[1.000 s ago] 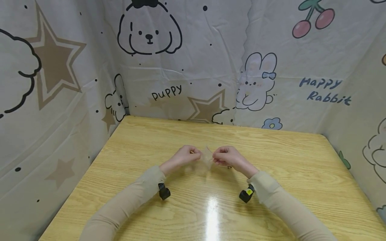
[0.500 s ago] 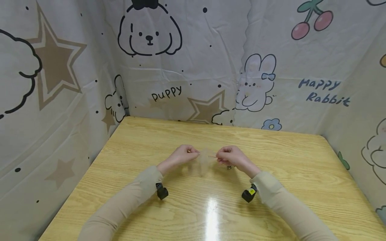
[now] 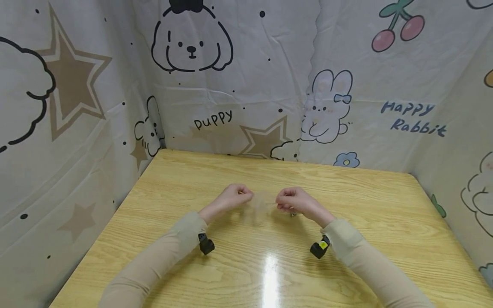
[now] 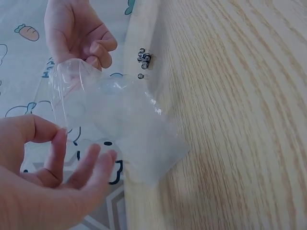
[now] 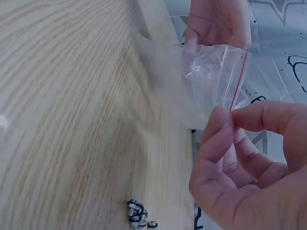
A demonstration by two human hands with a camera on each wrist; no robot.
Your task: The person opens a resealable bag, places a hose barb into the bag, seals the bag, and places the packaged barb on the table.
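A small clear zip bag (image 3: 263,204) (image 4: 120,129) (image 5: 201,86) with a red seal line hangs between both hands just above the wooden table (image 3: 346,201). My left hand (image 3: 235,196) (image 4: 53,158) pinches one top edge of the bag between thumb and forefinger. My right hand (image 3: 291,199) (image 5: 240,153) pinches the opposite top edge at the red line. The bag's mouth is held apart. A small cluster of dark metal pieces (image 3: 292,213) (image 4: 143,57) (image 5: 137,214) lies on the table under the right hand.
Printed cartoon fabric (image 3: 215,85) walls the table on the left, back and right. A black wrist camera (image 3: 206,245) hangs under the left sleeve and another wrist camera (image 3: 319,248) under the right. A bright glare patch (image 3: 271,273) sits near the table's front.
Both hands have drawn slightly apart, stretching the bag's top edge wider between them. The bag hangs a little flatter than before. The metal pieces have not moved.
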